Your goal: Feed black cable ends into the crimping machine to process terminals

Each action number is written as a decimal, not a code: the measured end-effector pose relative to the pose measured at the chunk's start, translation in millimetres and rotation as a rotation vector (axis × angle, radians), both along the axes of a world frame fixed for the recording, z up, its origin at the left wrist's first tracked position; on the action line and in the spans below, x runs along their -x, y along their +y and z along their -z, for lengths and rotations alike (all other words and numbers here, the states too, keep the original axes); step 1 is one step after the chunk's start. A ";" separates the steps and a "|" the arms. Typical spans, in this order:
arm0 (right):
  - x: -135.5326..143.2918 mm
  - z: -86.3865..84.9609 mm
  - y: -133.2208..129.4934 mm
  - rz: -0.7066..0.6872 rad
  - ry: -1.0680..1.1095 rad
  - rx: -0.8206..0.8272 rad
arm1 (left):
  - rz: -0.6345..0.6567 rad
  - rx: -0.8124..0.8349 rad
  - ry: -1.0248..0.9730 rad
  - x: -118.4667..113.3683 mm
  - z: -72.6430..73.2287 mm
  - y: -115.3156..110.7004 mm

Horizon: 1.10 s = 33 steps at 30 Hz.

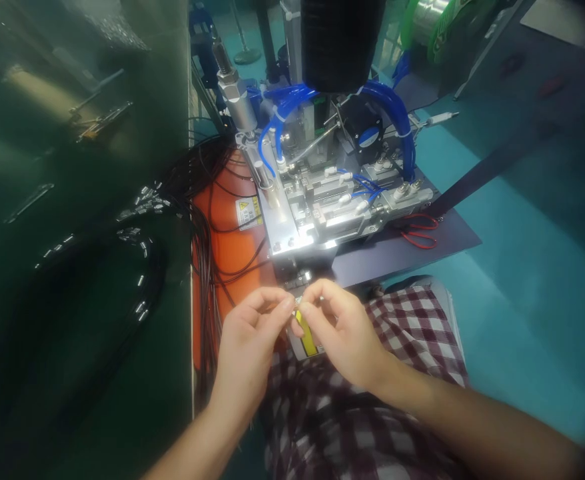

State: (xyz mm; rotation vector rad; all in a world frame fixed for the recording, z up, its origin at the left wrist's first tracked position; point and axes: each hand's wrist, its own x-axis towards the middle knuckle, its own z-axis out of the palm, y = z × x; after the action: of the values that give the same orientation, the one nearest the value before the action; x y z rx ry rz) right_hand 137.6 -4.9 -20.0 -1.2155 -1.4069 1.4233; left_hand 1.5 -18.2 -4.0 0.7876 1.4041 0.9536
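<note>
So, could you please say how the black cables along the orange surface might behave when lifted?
The black cables would probably flop, as they curve loosely over the orange surface. Being many thin separate strands, they may tangle or fan out.

At lower centre, the fingertips of the left hand [245,343] and right hand [350,333] come close together; whatever lies between them is too small to tell. The hands partly hide a label with a yellow band [308,337] behind them. The left forearm runs off the bottom edge, the right one off the lower right corner. The checked cloth [412,320] is also cut off at the bottom. Along the top edge, a black cylinder [342,47] and a green-rimmed spool [440,40] are cropped. At upper right, reddish shapes [552,85] are blurred beyond recognition. The warning label's [247,215] print, left of centre, is unreadable.
</note>
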 end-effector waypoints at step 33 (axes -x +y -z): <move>-2.5 -3.5 1.7 -0.041 0.036 -0.007 | 0.072 0.017 -0.076 -0.5 -1.4 1.9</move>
State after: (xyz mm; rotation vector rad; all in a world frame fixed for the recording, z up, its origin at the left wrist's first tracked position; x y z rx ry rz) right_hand 140.1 -3.2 -16.4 -1.1570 -1.4181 1.4598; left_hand 1.9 -16.2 -2.6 0.7766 1.3079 0.9059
